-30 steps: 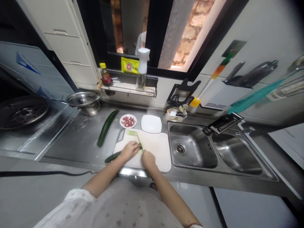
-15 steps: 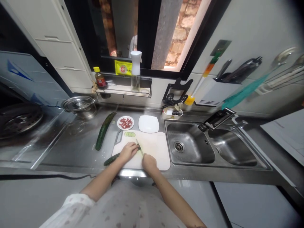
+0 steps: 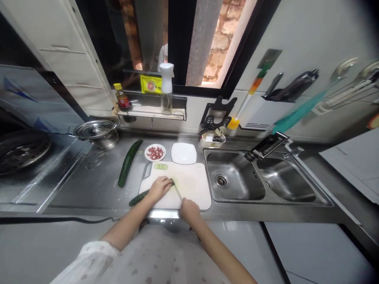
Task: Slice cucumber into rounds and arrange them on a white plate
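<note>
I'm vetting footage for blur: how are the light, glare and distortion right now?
Head view: the bricks outside glow beside the dark window frame; head view: glare whitens the counter edge below the cutting board; head view: cabinets lean, suggesting wide-angle distortion, and the knife looks slightly soft.

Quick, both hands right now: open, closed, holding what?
Left hand: closed over a cucumber, holding it on the cutting board.
Right hand: closed around a knife, its handle hidden by the fingers.
</note>
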{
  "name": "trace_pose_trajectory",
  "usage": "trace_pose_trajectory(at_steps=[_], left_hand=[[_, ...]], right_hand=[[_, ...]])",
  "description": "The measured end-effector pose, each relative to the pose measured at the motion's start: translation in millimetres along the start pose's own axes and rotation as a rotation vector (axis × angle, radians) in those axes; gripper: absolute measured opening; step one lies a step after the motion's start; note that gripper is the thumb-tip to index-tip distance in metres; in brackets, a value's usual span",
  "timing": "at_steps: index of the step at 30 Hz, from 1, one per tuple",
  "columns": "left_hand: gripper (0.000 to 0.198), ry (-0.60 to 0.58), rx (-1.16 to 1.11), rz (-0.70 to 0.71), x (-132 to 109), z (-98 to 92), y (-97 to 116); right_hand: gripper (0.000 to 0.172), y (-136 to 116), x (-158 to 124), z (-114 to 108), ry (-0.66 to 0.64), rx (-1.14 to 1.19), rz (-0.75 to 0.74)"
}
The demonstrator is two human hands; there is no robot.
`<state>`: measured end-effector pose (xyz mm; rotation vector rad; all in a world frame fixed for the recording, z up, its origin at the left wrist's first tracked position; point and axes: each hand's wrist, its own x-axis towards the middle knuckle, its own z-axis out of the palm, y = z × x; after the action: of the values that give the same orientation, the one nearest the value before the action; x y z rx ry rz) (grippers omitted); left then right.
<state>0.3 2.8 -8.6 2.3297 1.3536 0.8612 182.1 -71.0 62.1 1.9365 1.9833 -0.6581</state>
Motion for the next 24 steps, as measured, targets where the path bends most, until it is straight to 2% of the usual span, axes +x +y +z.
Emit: trace_pose_trajectory(at_steps=[6, 13, 19, 24], left_hand=[[0.022, -0.042, 0.005, -0.038, 3, -5.2, 3], [0.021, -0.102, -0.044, -0.147, 9, -13.3, 7], [0.021, -0.034, -0.100, -0.223, 6, -15.0, 12], [0.023, 0.115, -0.129, -0.339, 3, -15.1, 10]], right_hand=[[0.030, 9, -10, 1, -0.013, 0.004, -0.001], [0.028, 28, -16, -13, 0.038, -0.003, -0.018], [0.029, 34, -13, -28, 0.066, -0.027, 0.074], [0.028, 34, -13, -32, 0.151, -0.058, 0.090]])
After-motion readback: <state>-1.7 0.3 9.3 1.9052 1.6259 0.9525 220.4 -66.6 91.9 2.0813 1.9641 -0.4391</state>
